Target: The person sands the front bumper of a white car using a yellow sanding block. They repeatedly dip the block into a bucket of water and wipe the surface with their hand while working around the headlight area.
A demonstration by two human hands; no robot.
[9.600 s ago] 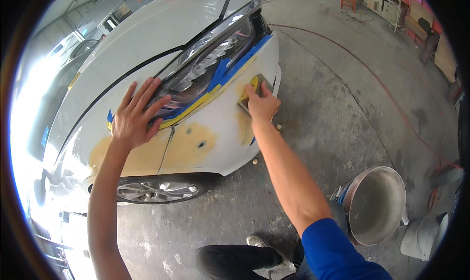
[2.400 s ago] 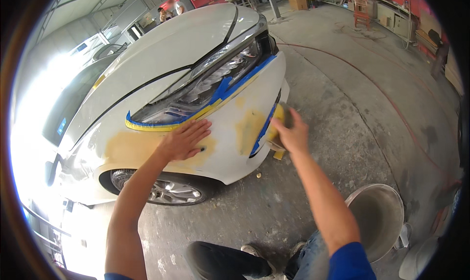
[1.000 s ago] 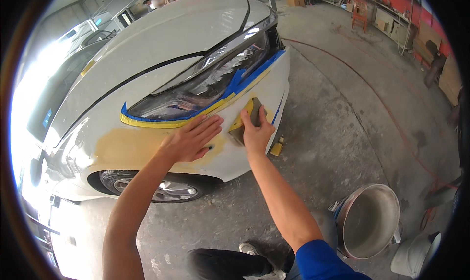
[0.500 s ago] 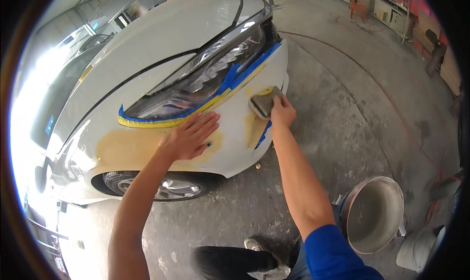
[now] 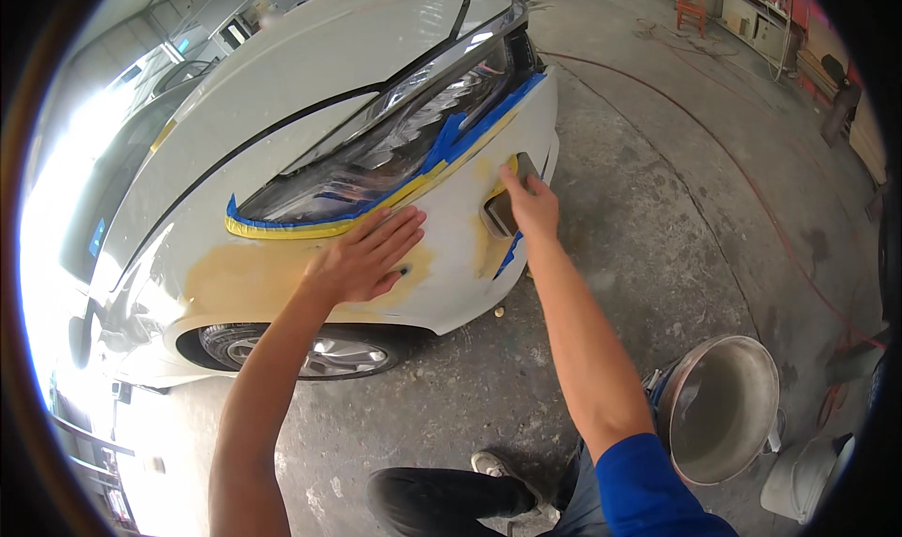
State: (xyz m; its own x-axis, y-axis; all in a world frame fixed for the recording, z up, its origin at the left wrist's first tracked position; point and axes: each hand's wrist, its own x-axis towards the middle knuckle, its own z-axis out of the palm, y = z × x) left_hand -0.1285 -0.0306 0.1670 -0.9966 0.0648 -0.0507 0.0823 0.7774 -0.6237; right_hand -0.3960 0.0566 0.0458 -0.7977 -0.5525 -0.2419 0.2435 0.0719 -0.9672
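Note:
My right hand (image 5: 533,206) grips a grey-brown sanding block (image 5: 504,217) against the front bumper corner of a white car, over a tan filler patch. My left hand (image 5: 366,258) lies flat with fingers stretched out on the bumper (image 5: 456,288), just below the headlight (image 5: 366,166). Blue masking tape (image 5: 503,112) and yellow tape (image 5: 296,233) edge that headlight. A wide tan filler patch (image 5: 230,279) spreads under and left of my left hand. More blue tape (image 5: 508,257) hangs below the block. The block's working face is hidden.
A large round bucket (image 5: 669,405) holding greyish liquid stands at my right, with a white pail (image 5: 794,485) beside it. Along the concrete floor runs a reddish hose (image 5: 723,175). A front wheel (image 5: 343,358) sits below the fender. A red stool (image 5: 691,15) stands far off.
The sanding block has turned steeper in my right hand, which has shifted slightly left across the bumper corner. My left hand stays in place on the panel.

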